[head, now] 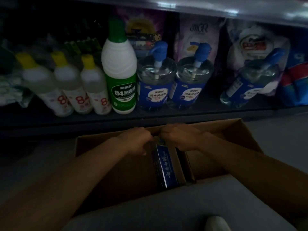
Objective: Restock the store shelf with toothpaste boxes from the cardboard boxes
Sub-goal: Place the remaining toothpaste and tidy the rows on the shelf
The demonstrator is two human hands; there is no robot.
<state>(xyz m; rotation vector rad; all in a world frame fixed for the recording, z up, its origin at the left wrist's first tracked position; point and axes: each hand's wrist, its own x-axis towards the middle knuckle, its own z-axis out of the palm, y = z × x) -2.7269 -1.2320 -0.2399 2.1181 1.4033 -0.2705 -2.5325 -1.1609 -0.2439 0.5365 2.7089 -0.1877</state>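
Observation:
An open cardboard box (233, 130) sits on the floor below the store shelf (150, 116). Inside it a blue toothpaste box (164, 164) lies lengthwise, its far end raised between both hands. My left hand (136, 140) grips that far end from the left, fingers curled. My right hand (180, 136) grips the same end from the right. A cardboard divider (182, 165) runs beside the toothpaste box. The scene is dim and the rest of the carton's contents is hidden.
The shelf holds yellow-capped white bottles (75, 85), a tall green-capped bottle (119, 72), blue pump bottles (155, 80) and detergent bags (198, 35) behind. An upper shelf edge (216, 12) overhangs. Grey floor (275, 130) surrounds the carton.

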